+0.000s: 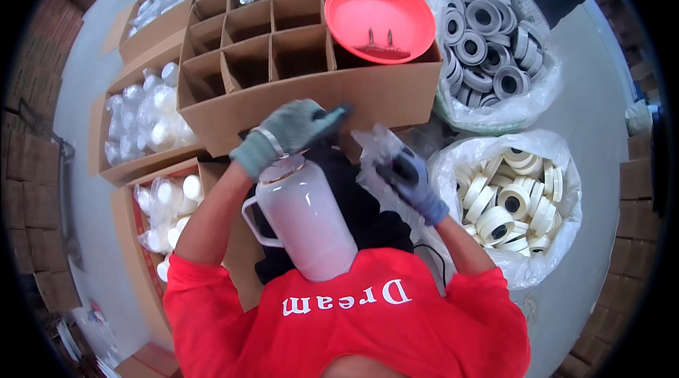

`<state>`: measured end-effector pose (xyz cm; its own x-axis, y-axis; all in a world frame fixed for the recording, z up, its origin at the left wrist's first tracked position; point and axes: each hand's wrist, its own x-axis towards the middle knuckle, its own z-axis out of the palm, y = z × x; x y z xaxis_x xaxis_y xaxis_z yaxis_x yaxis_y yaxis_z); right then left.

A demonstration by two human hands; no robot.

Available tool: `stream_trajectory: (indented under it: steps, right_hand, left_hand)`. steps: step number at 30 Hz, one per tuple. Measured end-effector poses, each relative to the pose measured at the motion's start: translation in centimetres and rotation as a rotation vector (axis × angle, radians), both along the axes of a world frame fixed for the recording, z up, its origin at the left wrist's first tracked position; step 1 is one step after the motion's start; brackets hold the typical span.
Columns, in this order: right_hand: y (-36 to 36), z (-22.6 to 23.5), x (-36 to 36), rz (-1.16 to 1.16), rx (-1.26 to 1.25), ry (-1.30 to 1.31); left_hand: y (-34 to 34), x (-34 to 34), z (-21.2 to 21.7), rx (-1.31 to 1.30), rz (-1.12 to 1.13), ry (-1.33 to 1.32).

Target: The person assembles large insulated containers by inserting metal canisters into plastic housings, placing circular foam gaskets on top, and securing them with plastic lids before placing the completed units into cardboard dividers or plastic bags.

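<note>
The gloved left hand [286, 134] is closed over the neck of the white handled jug [304, 219] (long axis running from that grip toward the torso), while the right hand [411, 181], beside it, pinches a clear plastic bag [378, 155].

One white jug [304, 219] with a handle rests against the person's chest. Two gloved hands show, the left hand [286, 134] and the right hand [410, 180]. One red bowl [378, 17] sits on the far divided carton [311, 95], with two metal pins [378, 38] in it. Two clear bags hold rings at right: one far bag of grey rings [488, 31], one near bag of cream rings [513, 198]. Three open cartons [141, 116] of wrapped white jugs stand at left.
</note>
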<state>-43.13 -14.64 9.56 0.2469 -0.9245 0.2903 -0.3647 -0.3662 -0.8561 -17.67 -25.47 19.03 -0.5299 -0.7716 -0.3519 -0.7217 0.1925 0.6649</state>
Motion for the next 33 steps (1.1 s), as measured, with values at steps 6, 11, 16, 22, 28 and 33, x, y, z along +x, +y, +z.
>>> stream_trajectory:
  steps: [6, 11, 16, 22, 28, 33]
  right_hand:
    - [3.9, 1.4, 1.8, 0.265, -0.394, 0.497]
    - [0.8, -4.4, 3.1, 0.177, 0.721, -1.064]
    - [-6.3, 0.1, 3.9, -0.130, 0.711, -1.135]
    - [-6.5, 0.3, 4.1, -0.184, -0.158, -0.186]
    - [-6.2, 2.4, 7.3, 0.221, -0.455, 0.176]
    - [-5.9, 1.9, 7.3, 0.479, -0.389, 0.111]
  left_hand:
    - [-1.5, -5.6, -3.0, 0.700, 0.158, 0.363]
    - [-1.6, -6.2, -3.2, 0.481, 0.186, 0.574]
    - [0.1, -5.4, -6.0, -0.263, -0.309, 0.520]
    - [-2.1, -3.5, 0.4, -0.682, 0.006, 0.193]
    - [-7.2, 2.4, -6.5, -0.179, 0.128, 0.570]
    - [-7.3, 5.3, -7.1, -0.359, 0.271, 0.278]
